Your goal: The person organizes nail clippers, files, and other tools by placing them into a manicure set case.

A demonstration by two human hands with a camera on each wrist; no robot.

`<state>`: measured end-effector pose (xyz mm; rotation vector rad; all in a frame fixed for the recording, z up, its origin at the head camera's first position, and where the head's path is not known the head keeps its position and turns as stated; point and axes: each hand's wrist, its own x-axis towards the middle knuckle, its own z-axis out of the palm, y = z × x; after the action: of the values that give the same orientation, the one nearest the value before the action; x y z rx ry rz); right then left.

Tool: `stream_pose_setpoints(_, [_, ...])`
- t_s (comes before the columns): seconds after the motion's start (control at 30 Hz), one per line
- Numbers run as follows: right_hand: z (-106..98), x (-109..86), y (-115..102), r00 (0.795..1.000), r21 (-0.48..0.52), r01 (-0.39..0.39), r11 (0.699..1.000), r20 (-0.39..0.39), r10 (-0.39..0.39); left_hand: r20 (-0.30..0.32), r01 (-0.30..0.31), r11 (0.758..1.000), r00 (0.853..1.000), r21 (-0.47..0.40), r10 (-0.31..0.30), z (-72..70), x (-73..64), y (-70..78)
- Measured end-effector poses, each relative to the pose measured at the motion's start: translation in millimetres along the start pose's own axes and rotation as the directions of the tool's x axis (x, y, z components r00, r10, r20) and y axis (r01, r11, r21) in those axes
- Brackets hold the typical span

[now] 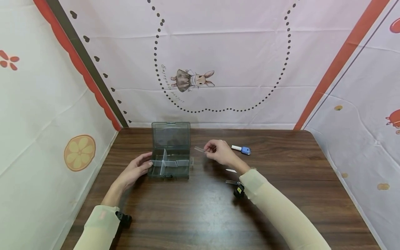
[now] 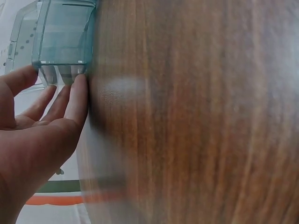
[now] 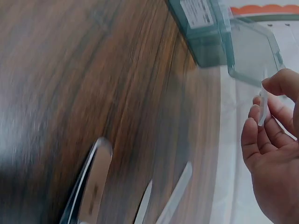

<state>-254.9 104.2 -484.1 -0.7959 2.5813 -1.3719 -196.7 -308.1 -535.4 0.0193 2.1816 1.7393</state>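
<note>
A see-through grey-green plastic box (image 1: 168, 173) stands on the table with its lid (image 1: 171, 134) raised, and pale dividers (image 1: 170, 163) part its inside. My left hand (image 1: 135, 170) touches the box's left side, fingers fairly straight; in the left wrist view the thumb lies at its edge and the fingertips against the wall. To the right of the box, above the table, my right hand (image 1: 220, 151) pinches a thin clear plastic strip (image 1: 200, 149) between thumb and fingers. That strip (image 3: 263, 109) stands nearly upright in the right wrist view.
Beyond the right hand lies a blue bottle with a white cap (image 1: 246, 150). Nail clippers (image 3: 96, 179) lie near the right wrist, beside two slim white tips (image 3: 175, 193), their other ends out of view. Patterned cloth (image 1: 237, 69) hangs behind the wooden table (image 1: 187, 211).
</note>
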Motion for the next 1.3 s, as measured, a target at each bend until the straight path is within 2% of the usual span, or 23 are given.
stream_pose_setpoints(0.17, [10,5.1,-12,0.999,0.022,0.029,0.999,0.040,-0.030,-0.004,-0.002,1.000,1.000,0.006,0.002,0.6,0.0,-0.9])
stream_pose_setpoints(0.6, [31,22.4,-23,0.991,-0.016,0.121,0.993,0.054,-0.120,-0.002,-0.009,1.000,1.000,-0.016,0.009,0.1,1.4,-1.2])
stream_pose_setpoints(1.3, [59,51.1,-44,0.986,-0.080,0.148,0.986,0.090,-0.141,-0.004,0.009,1.000,1.000,-0.025,-0.009,-0.8,1.6,-2.1])
